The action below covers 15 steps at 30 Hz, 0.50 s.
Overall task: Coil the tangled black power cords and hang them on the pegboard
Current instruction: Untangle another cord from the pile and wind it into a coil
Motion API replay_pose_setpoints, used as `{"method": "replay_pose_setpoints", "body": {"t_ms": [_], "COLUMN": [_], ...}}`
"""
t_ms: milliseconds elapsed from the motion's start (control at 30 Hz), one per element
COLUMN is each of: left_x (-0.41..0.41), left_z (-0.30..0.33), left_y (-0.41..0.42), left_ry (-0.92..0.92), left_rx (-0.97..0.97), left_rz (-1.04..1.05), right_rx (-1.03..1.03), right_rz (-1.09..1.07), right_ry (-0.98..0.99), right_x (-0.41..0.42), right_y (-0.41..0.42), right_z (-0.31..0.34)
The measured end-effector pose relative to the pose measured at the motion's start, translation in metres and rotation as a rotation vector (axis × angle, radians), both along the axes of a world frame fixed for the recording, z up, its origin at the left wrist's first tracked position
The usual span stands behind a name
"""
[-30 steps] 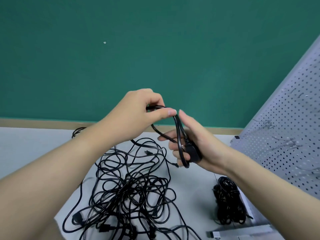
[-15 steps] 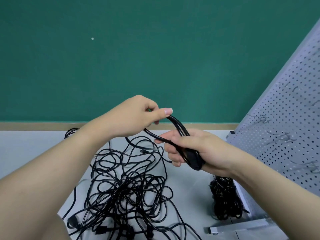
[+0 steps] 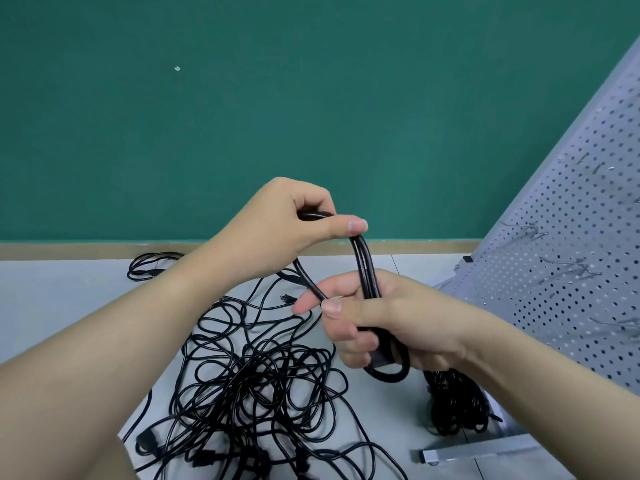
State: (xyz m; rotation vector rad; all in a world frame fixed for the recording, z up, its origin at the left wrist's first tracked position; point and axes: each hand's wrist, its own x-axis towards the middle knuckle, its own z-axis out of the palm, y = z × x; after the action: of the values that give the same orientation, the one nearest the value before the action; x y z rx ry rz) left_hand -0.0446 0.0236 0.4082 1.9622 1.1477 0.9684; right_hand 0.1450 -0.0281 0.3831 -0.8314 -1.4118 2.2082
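A black power cord (image 3: pixel 363 268) is folded into a narrow coil held upright between both hands. My left hand (image 3: pixel 294 223) pinches the top bend of the coil between thumb and fingers. My right hand (image 3: pixel 377 323) grips the lower part, with the loop's bottom and a plug showing under the fingers. A strand runs from the coil down to the tangled pile of black cords (image 3: pixel 256 375) on the grey floor. The grey pegboard (image 3: pixel 568 271) with metal hooks leans at the right.
A bundled black cord (image 3: pixel 453 407) lies by the pegboard's foot (image 3: pixel 478 452). A small loop of cord (image 3: pixel 149 265) lies at the back left near the green wall. A loose plug (image 3: pixel 285 298) lies behind the pile.
My right hand has closed its grip around the lower coil and turned it upright. My left hand rose a little, keeping the top bend pinched.
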Motion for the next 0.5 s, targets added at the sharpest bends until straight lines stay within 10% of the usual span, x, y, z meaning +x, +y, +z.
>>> {"method": "replay_pose_setpoints", "body": {"t_ms": [267,500], "left_x": [-0.002,0.023], "left_z": [-0.013,-0.056], "left_y": [0.002,-0.023], "left_ry": [-0.240,-0.255], "left_rx": [-0.248,-0.559], "left_rz": [0.045,0.083], "right_rx": [-0.036,0.089], "right_rz": [-0.182,-0.517], "right_ry": [0.292,0.125], "right_x": [0.013,0.025], "right_y": [0.001,0.012], "right_z": [0.017,0.005]}}
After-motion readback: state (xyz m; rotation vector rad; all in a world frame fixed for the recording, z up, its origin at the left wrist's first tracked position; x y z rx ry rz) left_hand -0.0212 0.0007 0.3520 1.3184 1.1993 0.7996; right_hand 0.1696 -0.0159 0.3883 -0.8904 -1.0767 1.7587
